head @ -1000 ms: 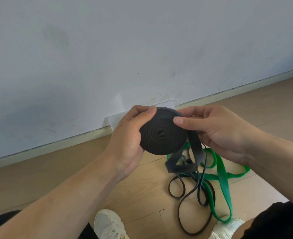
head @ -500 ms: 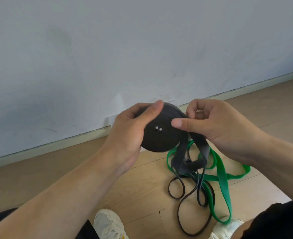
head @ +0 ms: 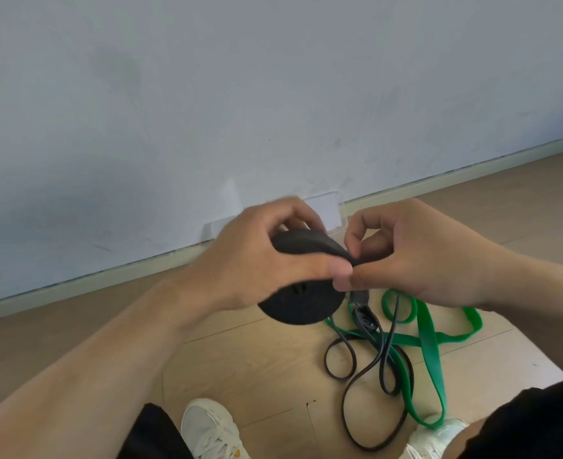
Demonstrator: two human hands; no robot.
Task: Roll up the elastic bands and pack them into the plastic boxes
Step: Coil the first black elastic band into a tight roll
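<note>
A wide black elastic band wound into a thick roll (head: pixel 301 304) is held above the floor. My left hand (head: pixel 257 260) grips the roll, thumb across its face and fingers curled over its top edge. My right hand (head: pixel 415 260) pinches the band's loose end against the roll's right side, and a short tail hangs below it. A clear plastic box (head: pixel 323 210) stands against the wall behind my hands, mostly hidden. On the floor lie a green band (head: pixel 430 346) and a thin black band (head: pixel 366 385), tangled together.
A grey wall with a pale baseboard (head: pixel 74 286) runs behind the box. The floor is light wood. My two white shoes (head: pixel 207 429) (head: pixel 435 438) and dark trouser legs sit at the bottom edge, with the loose bands between them.
The roll has tilted so its flat face now points down toward me. The hanging tail has grown much shorter. My left thumb has moved across the roll's face to meet my right fingers.
</note>
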